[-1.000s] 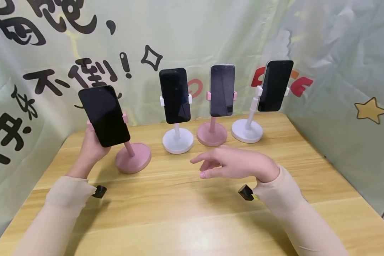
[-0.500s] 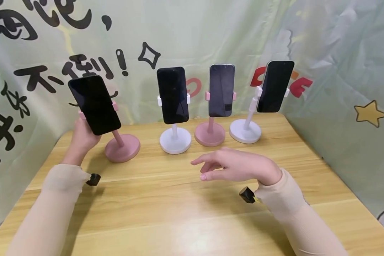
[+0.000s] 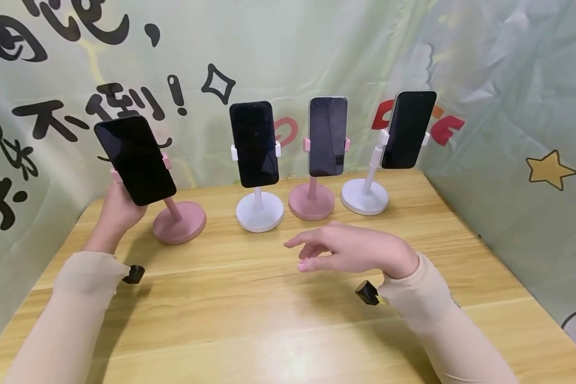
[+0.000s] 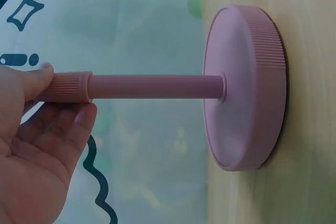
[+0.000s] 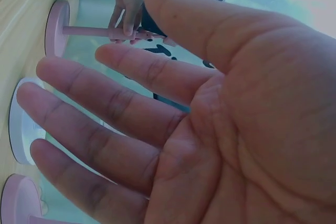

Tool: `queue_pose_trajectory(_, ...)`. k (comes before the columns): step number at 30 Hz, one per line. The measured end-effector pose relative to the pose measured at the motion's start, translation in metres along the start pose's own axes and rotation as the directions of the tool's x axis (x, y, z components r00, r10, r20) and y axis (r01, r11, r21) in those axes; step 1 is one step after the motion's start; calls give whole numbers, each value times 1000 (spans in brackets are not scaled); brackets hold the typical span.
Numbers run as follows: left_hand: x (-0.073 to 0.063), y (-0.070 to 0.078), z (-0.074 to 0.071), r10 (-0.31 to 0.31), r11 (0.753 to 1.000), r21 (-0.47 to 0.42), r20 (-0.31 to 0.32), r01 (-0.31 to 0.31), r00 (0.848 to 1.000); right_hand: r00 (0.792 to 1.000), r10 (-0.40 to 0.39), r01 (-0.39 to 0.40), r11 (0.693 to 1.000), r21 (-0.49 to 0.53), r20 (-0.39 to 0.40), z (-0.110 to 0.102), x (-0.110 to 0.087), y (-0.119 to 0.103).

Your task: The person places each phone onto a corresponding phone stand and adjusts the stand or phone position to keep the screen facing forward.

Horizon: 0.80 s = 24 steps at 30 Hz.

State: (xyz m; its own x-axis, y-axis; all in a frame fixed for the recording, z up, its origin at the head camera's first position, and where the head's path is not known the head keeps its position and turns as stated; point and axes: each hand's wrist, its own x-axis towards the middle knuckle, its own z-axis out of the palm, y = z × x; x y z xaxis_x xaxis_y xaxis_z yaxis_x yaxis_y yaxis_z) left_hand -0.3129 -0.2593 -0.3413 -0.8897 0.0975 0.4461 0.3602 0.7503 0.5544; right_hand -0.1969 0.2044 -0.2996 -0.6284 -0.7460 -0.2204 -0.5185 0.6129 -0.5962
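Note:
At the left of the head view, a pink phone stand (image 3: 179, 223) holds a black phone (image 3: 136, 160), which leans to one side. My left hand (image 3: 121, 210) grips the stand just below the phone. The left wrist view shows thumb and fingers around the ribbed collar (image 4: 68, 87) of the post, and the round base (image 4: 231, 87) at the wooden tabletop. My right hand (image 3: 352, 248) hovers over the middle of the table and holds nothing. Its fingers (image 5: 100, 140) are spread and relaxed in the right wrist view.
Right of the gripped stand, a white stand (image 3: 259, 212), another pink stand (image 3: 311, 202) and another white stand (image 3: 365, 197) form a row, each with a phone. A printed cloth (image 3: 355, 48) hangs behind the wooden table (image 3: 249, 320).
My left hand has shifted the pink stand with its phone leftward and toward the back, mostly in the first half second. The right hand has stayed nearly still.

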Motion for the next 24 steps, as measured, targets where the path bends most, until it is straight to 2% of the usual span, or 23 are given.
queue_pose_trajectory(4, -12, 0, -2, 1, 998, 64, -17, 0, 1000, 1000, -8, 8, 1000, -9, 6, 0, 3, 0)
queue_pose_trajectory(8, -20, 1, -3, -35, 991, 126, -15, 37, 999, 1000, -11, 11, 1000, -29, -2, -2, 5, 1)
queue_pose_trajectory(12, -26, 3, -3, -37, 988, 152, 12, 34, 999, 1000, -3, 3, 999, -45, -8, -4, 5, 4)
queue_pose_trajectory(16, -29, 8, 5, -17, 990, 139, 52, 9, 999, 999, 27, -29, 999, -44, -38, -2, -2, 13)
queue_pose_trajectory(18, -31, 13, 12, -35, 991, 130, 82, 24, 996, 996, 48, -52, 997, -60, -70, -3, -7, 20)
queue_pose_trajectory(21, -34, 21, 21, -96, 988, 134, 169, 74, 981, 988, 84, -96, 992, -85, -131, -7, -14, 31)
queue_pose_trajectory(24, -37, 29, 26, -158, 978, 174, 278, 112, 947, 973, 109, -131, 987, -97, -205, -14, -16, 44)
